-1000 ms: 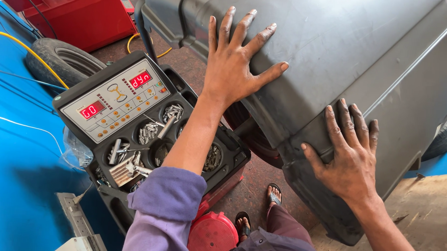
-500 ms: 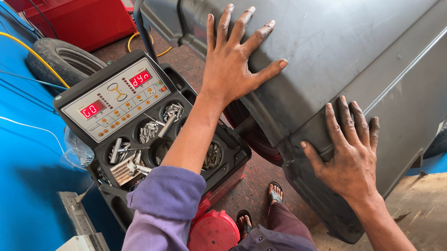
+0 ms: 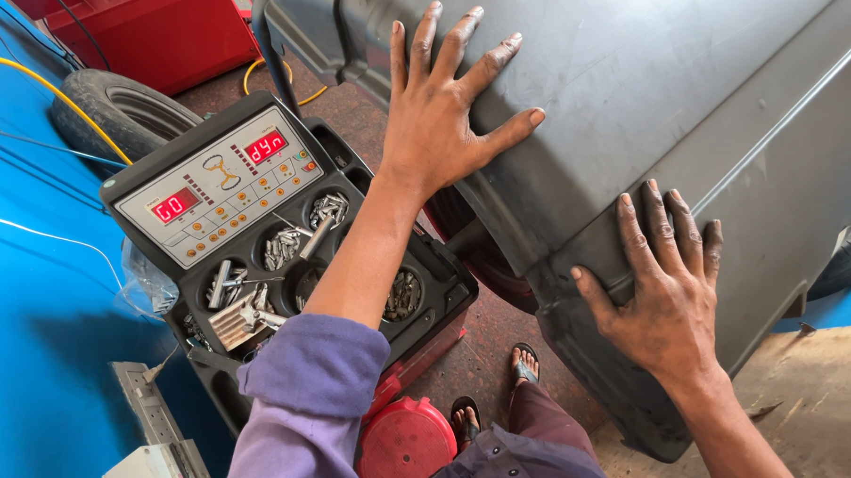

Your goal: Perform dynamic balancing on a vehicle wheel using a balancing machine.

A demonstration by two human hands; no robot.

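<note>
A large dark grey plastic hood [image 3: 637, 114] fills the frame from twelve o'clock round to four o'clock, curved and dusty, its lower edge hanging over the floor. I see both of my hands pressed flat on it. My left hand [image 3: 444, 117] lies at twelve o'clock on the hood's upper slope, fingers spread wide and palm down, gripping nothing. My right hand [image 3: 664, 294] lies at three o'clock near the hood's lower rim, fingers splayed wide and grimy, thumb hooked toward the edge, also gripping nothing.

At nine o'clock stands a black machine console [image 3: 256, 242] with a grey button panel [image 3: 224, 190] and two red lit displays. Round cups sunk into its top hold small metal weights [image 3: 279, 248], just beneath my left forearm in its purple sleeve [image 3: 312, 395].

A worn tyre [image 3: 119, 115] lies at ten o'clock on a blue floor, beside a yellow hose [image 3: 35, 79]. A red cabinet [image 3: 150, 22] sits at eleven o'clock. At six o'clock are a red round lid [image 3: 404, 446] and my sandalled foot [image 3: 525, 362].
</note>
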